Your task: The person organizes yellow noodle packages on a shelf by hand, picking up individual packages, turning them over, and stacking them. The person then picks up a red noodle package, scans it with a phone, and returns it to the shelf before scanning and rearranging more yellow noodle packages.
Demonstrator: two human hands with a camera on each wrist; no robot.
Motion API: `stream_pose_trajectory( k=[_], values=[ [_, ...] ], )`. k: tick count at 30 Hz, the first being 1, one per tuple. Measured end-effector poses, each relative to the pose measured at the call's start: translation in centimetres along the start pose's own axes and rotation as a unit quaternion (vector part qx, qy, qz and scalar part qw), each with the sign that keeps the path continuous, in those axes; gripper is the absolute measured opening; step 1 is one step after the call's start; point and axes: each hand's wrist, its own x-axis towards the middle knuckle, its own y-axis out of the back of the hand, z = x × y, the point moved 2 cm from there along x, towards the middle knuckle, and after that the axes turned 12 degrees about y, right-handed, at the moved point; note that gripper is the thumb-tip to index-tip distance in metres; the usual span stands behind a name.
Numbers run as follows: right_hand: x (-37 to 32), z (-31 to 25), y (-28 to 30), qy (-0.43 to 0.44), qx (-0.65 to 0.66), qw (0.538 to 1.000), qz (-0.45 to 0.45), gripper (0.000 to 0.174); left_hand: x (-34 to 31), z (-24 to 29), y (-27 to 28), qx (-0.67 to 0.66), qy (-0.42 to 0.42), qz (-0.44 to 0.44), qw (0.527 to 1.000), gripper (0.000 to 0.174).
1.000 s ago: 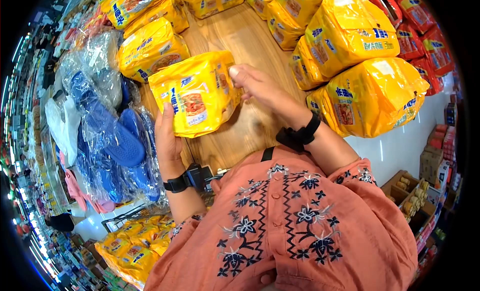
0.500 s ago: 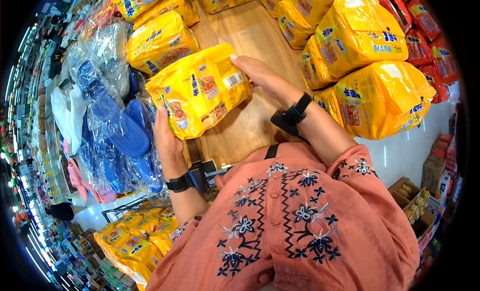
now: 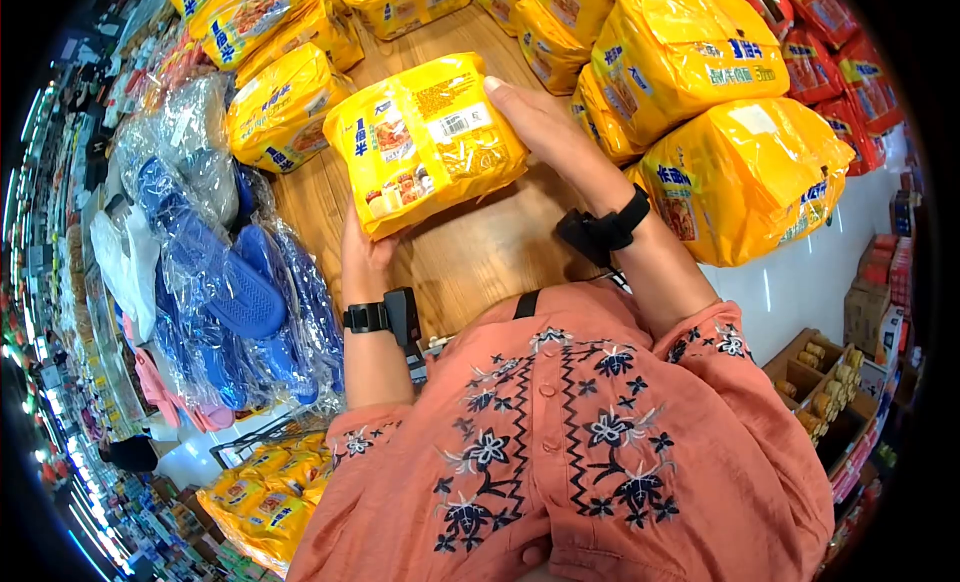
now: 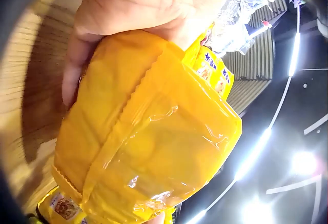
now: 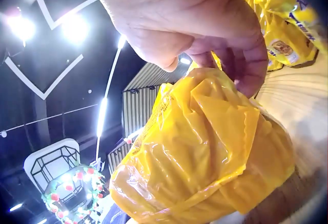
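A yellow multipack of instant noodles is held up over the wooden table by both hands, its barcode side facing up. My left hand grips its near left end from below, the fingers mostly hidden by the pack. In the left wrist view the left hand wraps the pack's folded end, one finger showing along the underside. At the far right end my right hand holds on, thumb on the upper edge. In the right wrist view the right hand has its fingers curled behind the crinkled wrapper.
More yellow noodle packs stand stacked at the right, with others at the back left. Blue slippers in plastic hang along the left side. Red packs lie at far right. Below left is a heap of yellow packs.
The noodle pack has been turned, bringing its barcode side up, and has shifted right and away from the body. My left hand has slid further under it; both hands keep hold.
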Motion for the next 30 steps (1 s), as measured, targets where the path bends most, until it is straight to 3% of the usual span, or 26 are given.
stream_pose_trajectory(
  k=[12,16,23,27,30],
  values=[
    [0.3,1.9,-0.4,-0.024,-0.006,0.999,-0.026,0.055,1.8,-0.9,2.7,0.002,0.039,0.028,0.999,0.046],
    [0.0,0.3,-0.8,-0.022,0.019,0.999,-0.029,0.052,1.5,-0.7,2.3,0.007,0.033,0.022,0.999,0.049],
    [-0.1,-0.4,-0.5,-0.016,0.043,0.999,-0.009,0.047,0.9,2.0,-0.6,0.106,-0.135,-0.005,0.985,0.067],
    [-1.8,0.5,-0.7,-0.012,0.036,0.999,0.023,0.048,3.1,2.7,1.1,0.131,-0.162,-0.008,0.978,0.059],
    [-3.2,2.2,-1.0,-0.029,0.056,0.998,0.030,0.049,3.0,2.9,1.3,0.190,-0.162,0.037,0.968,0.054]
  ],
)
